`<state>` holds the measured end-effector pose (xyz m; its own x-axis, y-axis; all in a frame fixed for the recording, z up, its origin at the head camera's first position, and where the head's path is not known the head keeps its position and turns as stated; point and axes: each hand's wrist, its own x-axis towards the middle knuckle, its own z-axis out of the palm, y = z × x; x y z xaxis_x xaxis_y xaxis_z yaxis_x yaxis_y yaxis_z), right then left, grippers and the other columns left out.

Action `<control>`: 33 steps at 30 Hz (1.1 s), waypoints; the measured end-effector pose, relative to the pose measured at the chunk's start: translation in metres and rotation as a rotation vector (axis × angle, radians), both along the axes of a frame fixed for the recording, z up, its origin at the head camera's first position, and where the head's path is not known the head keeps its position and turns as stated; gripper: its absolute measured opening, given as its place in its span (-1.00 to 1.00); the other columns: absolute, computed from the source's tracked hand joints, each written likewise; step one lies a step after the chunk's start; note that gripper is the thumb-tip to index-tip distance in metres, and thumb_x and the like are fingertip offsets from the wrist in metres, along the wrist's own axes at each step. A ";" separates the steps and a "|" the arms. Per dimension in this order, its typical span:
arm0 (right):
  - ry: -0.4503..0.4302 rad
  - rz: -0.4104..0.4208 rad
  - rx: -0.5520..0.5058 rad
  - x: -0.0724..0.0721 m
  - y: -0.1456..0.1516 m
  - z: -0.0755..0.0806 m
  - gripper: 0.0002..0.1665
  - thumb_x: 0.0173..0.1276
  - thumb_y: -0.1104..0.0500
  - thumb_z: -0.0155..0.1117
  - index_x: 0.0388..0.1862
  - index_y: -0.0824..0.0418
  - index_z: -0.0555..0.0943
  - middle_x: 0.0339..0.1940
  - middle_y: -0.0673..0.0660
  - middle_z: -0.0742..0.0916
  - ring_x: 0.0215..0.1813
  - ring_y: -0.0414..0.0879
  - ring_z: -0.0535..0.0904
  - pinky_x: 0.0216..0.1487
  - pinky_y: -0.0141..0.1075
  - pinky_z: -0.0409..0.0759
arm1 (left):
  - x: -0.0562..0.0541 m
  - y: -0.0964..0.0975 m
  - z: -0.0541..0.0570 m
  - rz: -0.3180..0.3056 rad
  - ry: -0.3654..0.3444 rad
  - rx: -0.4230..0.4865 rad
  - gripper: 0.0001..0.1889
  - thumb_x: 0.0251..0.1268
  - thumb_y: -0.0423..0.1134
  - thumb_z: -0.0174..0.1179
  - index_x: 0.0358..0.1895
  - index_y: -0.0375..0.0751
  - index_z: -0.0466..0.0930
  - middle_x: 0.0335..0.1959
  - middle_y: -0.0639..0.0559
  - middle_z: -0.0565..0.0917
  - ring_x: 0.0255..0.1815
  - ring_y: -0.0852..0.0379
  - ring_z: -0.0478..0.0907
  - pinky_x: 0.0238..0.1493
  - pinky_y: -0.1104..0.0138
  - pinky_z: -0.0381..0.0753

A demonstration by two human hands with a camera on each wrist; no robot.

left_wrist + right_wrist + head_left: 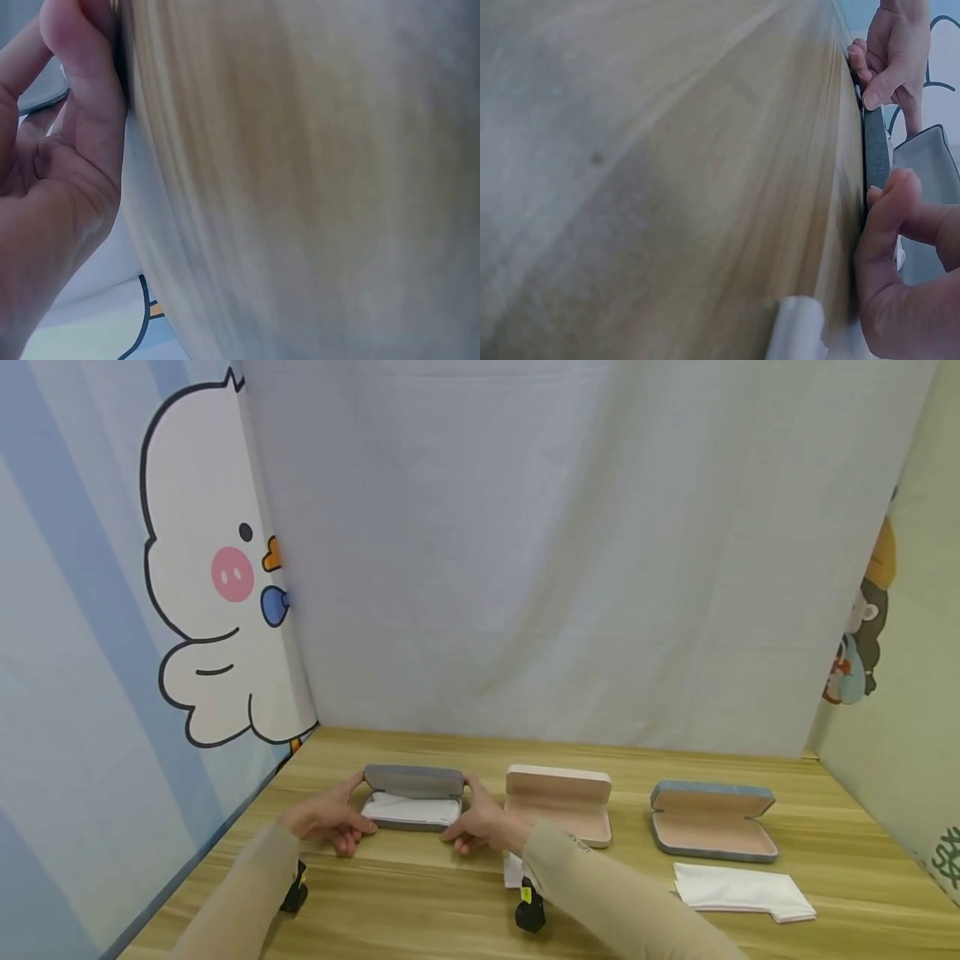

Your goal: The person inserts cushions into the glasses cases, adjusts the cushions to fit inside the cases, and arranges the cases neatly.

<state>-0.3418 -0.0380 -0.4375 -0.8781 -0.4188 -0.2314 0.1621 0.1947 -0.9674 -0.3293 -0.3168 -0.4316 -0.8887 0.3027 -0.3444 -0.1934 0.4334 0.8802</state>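
A gray glasses case [415,782] stands open on the wooden table [405,893], to the left of two other cases, its lid tilted up at the back and a folded white cloth [412,808] lying in its bottom half. The left hand [330,817] holds the case's left end, thumb at the front corner and index finger reaching up to the lid, the other fingers bent beneath the thumb. The right hand [483,818] holds the right end in much the same way, thumb at the near corner and index finger against the side of the lid. The right wrist view shows both hands at the case's ends, with its front edge between them. Just right of the right hand sits a pale pink case [558,785], also open, partly hidden by the right forearm; a bit of white material [513,871] shows beside that sleeve [622,893]. Farther right is an open blue case [712,797] with a pinkish lining, and a second folded white cloth [738,889] lies flat in front of it. A gray curtain [480,552] hangs behind the table.
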 end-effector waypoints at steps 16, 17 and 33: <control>0.016 0.024 -0.057 0.001 0.003 -0.002 -0.06 0.03 0.60 0.33 0.25 0.08 0.10 -0.74 0.17 0.59 -0.82 -0.19 0.45 -0.80 -0.42 0.50 | -0.001 -0.002 -0.002 -0.003 0.025 0.034 0.23 0.22 -0.34 0.30 0.48 -0.09 -0.72 -0.63 -0.03 0.59 -0.69 0.17 0.61 -0.57 0.35 0.71; 0.013 0.027 -0.059 0.000 0.003 -0.002 -0.07 0.04 0.60 0.32 0.24 0.08 0.10 -0.74 0.17 0.59 -0.82 -0.19 0.45 -0.80 -0.42 0.50 | 0.000 -0.001 -0.001 -0.007 0.024 0.038 0.22 0.22 -0.34 0.29 0.47 -0.10 -0.73 -0.62 -0.02 0.59 -0.69 0.17 0.61 -0.57 0.36 0.70; 0.019 0.067 -0.091 -0.001 0.005 -0.006 -0.17 0.11 0.60 0.26 0.19 0.12 0.07 -0.61 0.24 0.67 -0.78 -0.14 0.53 -0.74 -0.37 0.59 | 0.002 0.003 0.001 -0.027 0.038 0.055 0.20 0.28 -0.38 0.23 0.44 -0.13 -0.79 -0.63 -0.01 0.58 -0.68 0.19 0.62 -0.57 0.37 0.70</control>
<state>-0.3424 -0.0332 -0.4431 -0.8515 -0.4948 -0.1732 0.1331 0.1155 -0.9843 -0.3271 -0.3136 -0.4311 -0.8920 0.3443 -0.2929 -0.1484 0.3889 0.9092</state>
